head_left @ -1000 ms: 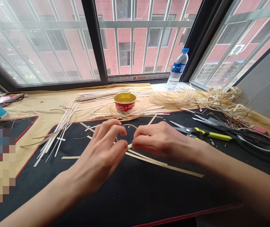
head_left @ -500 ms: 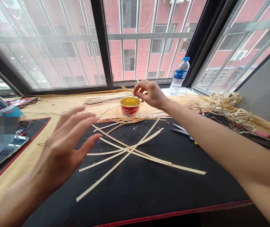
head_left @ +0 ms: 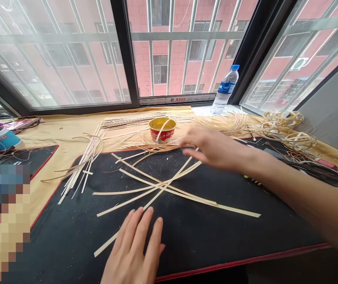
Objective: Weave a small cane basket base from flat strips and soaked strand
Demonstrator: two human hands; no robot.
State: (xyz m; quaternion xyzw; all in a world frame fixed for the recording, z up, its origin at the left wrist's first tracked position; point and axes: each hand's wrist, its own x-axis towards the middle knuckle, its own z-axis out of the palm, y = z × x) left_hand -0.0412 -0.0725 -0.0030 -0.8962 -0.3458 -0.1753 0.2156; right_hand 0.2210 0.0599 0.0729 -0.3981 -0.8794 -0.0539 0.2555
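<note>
Just beyond the left hand (head_left: 135, 248), crossed pale strips (head_left: 163, 184) lie on a black mat (head_left: 216, 232); one strip (head_left: 106, 243) runs beneath its fingers. That hand is palm down, fingers extended and slightly spread. Well apart from it, the right hand (head_left: 208, 148) is blurred near the strips' far right ends, thumb and fingers parted; contact cannot be determined. Beyond and left of the right hand stands a red bowl (head_left: 166, 136), a curved strip (head_left: 161, 131) visible across its near rim.

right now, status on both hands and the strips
Left hand across one strip, hiding part of it. Right hand blurred, right of bowl. Strips crossed on black mat.
</note>
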